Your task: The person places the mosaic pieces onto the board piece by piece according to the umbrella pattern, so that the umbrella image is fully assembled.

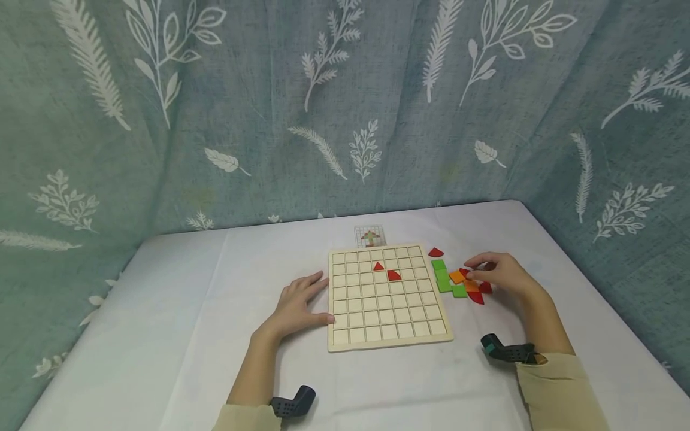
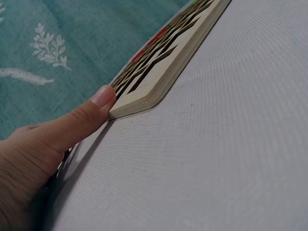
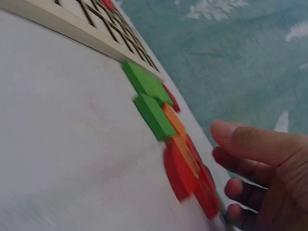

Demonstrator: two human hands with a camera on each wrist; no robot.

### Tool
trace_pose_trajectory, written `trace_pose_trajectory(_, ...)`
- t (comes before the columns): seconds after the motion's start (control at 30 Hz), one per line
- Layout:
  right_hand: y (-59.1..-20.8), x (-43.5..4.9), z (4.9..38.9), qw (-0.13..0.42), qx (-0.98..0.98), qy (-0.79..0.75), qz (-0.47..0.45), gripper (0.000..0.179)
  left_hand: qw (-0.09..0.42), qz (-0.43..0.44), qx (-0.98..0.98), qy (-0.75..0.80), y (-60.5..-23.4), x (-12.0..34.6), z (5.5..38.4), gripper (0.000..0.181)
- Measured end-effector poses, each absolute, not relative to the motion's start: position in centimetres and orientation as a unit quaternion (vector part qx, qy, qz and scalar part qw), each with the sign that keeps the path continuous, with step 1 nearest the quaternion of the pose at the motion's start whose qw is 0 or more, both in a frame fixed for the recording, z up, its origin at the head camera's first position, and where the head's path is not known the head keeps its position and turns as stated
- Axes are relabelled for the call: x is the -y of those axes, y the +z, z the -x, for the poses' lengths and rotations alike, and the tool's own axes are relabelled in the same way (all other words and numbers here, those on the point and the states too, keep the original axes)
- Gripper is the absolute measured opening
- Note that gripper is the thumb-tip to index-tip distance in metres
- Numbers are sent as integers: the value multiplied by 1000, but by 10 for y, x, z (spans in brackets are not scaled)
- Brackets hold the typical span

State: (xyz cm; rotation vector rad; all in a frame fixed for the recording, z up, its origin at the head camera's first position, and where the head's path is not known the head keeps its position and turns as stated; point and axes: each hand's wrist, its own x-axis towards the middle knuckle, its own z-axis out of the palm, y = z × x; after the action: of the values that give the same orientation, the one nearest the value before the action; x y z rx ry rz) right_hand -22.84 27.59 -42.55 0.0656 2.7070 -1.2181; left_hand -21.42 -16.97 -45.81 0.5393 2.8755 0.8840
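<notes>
My left hand point(image 1: 297, 304) lies at the left side of a wooden grid board point(image 1: 335, 346), fingers extended along its edge. In the left wrist view, the thumb point(image 2: 103, 96) touches the board near its corner. On the grid sit a red triangle point(image 1: 378, 266) and a red quarter-circle piece point(image 1: 394, 275). My right hand point(image 1: 504, 276) hovers over loose pieces right of the board, its fingers loosely bent. Under and beside it are orange pieces point(image 1: 456, 277), red pieces point(image 1: 477, 297) and green squares point(image 1: 443, 285). The right wrist view shows thumb and fingers holding nothing.
Behind the board lies a small gridded pattern card point(image 1: 370, 236) with a coloured figure. Another red rounded piece point(image 1: 436, 252) is near the board's far right corner. A white cloth point(image 1: 215, 311) covers the table, and a leaf-print curtain point(image 1: 259, 120) hangs behind.
</notes>
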Motion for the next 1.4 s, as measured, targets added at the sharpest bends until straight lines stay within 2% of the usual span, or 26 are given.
trace_pose_trajectory(0.3,-427,-308,221,123,-900,-414,50,37,41,-178,-942,281,-458,170,213,93)
trace_pose_trajectory(0.73,-419,-304,216,166,-892,-420,35,38,37,-178,-942,283,-456,169,215,94)
trace_pose_trajectory(1.07,-422,-302,215,152,-903,-400,40,32,41,-176,-940,289,-457,170,213,94)
trace_pose_trajectory(1.4,-413,-301,216,151,-900,-407,37,36,41,-177,-941,284,-457,170,214,94)
